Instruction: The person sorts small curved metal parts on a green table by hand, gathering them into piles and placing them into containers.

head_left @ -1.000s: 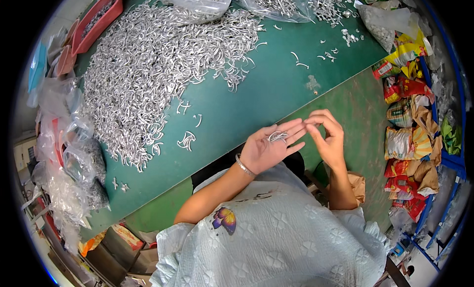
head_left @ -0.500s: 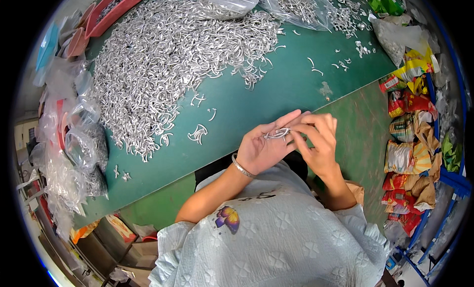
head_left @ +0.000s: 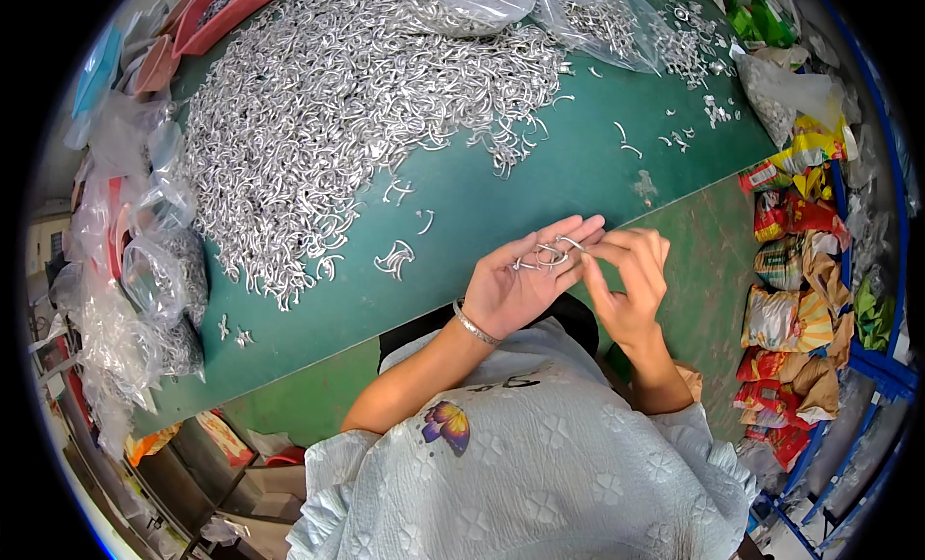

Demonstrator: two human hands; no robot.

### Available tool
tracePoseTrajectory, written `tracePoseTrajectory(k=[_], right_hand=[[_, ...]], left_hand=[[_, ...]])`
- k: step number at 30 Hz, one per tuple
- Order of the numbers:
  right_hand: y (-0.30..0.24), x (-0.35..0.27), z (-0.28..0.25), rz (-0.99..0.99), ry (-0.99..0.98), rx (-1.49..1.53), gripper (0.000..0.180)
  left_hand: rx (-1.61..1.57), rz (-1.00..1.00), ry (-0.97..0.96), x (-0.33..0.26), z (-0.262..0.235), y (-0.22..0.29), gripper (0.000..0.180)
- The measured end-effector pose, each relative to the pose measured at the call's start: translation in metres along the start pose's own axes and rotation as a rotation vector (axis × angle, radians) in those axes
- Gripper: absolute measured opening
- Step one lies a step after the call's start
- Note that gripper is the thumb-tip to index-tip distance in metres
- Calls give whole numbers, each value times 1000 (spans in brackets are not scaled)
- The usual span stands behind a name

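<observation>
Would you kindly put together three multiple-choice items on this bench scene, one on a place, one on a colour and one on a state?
1. Where does the big pile of curved metal pieces lie?
A. on the far part of the green table
B. on the floor
C. in the person's lap

2. What colour is the table top?
A. red
B. green
C. white

3. How is the left hand held?
A. clenched in a fist
B. flat on the table
C. palm up with a few metal pieces lying on it

Answers: 1 A, the heap spreads over the table's far side; 2 B, the bare surface is green; 3 C, the open palm bears the pieces while the right hand touches them with its fingertips.
</observation>
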State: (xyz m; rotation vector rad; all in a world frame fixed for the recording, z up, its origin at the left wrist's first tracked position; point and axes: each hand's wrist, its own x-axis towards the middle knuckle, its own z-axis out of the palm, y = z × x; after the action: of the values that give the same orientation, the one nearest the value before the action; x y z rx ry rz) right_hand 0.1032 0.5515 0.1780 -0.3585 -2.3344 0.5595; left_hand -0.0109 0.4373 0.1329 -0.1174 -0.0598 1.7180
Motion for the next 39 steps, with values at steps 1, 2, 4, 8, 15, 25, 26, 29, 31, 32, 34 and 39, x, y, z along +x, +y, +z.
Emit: tracePoseTrajectory(k=[1,2,4,8,15,25,26,29,31,32,34,39], right_hand=[[-1,0,0,38,-3,52,20],[-1,0,0,76,-6,104,19],[-1,0,1,182,-2,222,17],[15,2,6,369,86,337,14],[100,24,22,145,60,-369,11],[12,31,60,48,-462,119,32],[3,31,72,21,-487,160,32],[-24,39,100,-55,-501,233,32],[-34,45,112,-70,-482,243,32],[-35,46,119,-107,-434,226,28],[-31,42,125,-131,-475,177,25],[-37,29,126,-164,-541,203,22]], left_hand=[[1,3,1,0,0,0,51],[1,7,2,-1,0,1,51],[5,3,15,-1,0,2,50],[178,29,282,-6,1,3,46],[219,-34,314,-41,-4,20,40],[465,555,685,-142,11,42,28],[511,648,722,-148,10,41,27],[595,829,776,-155,8,47,29],[556,904,814,-146,20,54,32],[542,912,872,-140,24,57,34],[578,858,800,-142,25,64,33],[380,658,447,-169,-3,80,26]])
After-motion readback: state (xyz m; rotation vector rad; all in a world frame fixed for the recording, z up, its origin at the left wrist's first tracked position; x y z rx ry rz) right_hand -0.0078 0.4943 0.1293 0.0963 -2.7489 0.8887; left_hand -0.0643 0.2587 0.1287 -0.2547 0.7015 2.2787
